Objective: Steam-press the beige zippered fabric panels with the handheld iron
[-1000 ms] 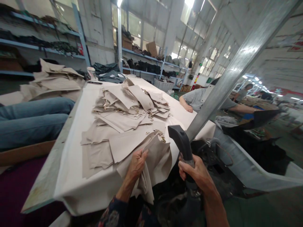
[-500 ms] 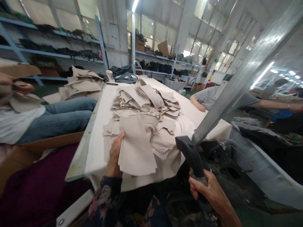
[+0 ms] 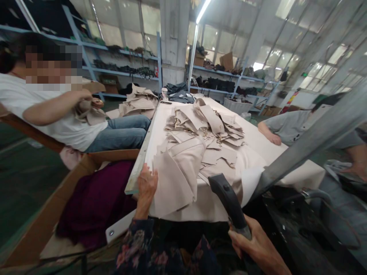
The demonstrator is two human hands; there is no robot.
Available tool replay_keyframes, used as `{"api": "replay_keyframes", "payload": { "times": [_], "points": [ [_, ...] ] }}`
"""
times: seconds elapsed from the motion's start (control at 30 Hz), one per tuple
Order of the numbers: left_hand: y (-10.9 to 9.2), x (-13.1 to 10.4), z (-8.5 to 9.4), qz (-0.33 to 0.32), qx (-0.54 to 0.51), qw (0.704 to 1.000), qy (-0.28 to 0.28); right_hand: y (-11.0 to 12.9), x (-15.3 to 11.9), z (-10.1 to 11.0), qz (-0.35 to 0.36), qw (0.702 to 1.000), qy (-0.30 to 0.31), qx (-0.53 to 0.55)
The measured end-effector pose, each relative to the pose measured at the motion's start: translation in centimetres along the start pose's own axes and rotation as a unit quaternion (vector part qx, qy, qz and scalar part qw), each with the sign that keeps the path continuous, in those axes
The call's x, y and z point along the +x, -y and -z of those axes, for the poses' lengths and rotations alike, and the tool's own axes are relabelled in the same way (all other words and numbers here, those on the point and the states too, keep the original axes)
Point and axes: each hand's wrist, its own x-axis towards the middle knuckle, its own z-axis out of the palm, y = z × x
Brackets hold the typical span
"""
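My left hand (image 3: 146,189) is at the near left edge of the cloth-covered table (image 3: 246,110), beside a beige fabric piece (image 3: 172,183) that hangs toward the front edge. Its fingers point up and touch or nearly touch the fabric; whether they grip it is unclear. My right hand (image 3: 248,236) is wrapped round the handle of a black handheld tool (image 3: 228,198), whose flat head points up and left near the table's front edge. Beyond the fabric piece lies a heap of beige pieces (image 3: 203,118) with small metallic bits among them.
A seated person in a white top (image 3: 86,133) handles beige fabric at left. Below is a cardboard box (image 3: 37,233) with purple cloth (image 3: 97,202). A slanting metal post (image 3: 304,149) stands at right, near another person's forearm (image 3: 268,133).
The view has swung left, bringing more of the seated person and the box into sight. My left hand has shifted to the fabric's left edge, and the held piece has come down lower left.
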Motion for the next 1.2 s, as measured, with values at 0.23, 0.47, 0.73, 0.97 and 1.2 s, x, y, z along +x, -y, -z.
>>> {"api": "replay_keyframes", "payload": {
  "times": [0.23,0.47,0.73,0.97,1.2],
  "points": [
    [-4.2,-0.6,-2.2,0.022,0.066,0.998,0.015,1.0,2.2,-1.6,-0.007,0.999,0.032,-0.006],
    [-5.3,0.3,-6.3,0.028,0.000,0.999,0.026,0.8,3.4,-1.6,0.006,0.999,0.040,-0.011],
    [-0.9,2.2,-5.9,0.092,-0.353,0.924,0.113,2.2,5.9,-1.9,-0.005,0.998,0.058,-0.012],
    [0.3,2.1,-4.6,0.150,-0.585,0.778,0.172,4.0,8.9,-3.0,0.007,0.992,0.129,0.014],
    [0.2,1.9,-4.0,0.154,-0.611,0.750,0.204,6.0,12.3,-5.0,0.020,0.981,0.191,0.021]
  ]
}}
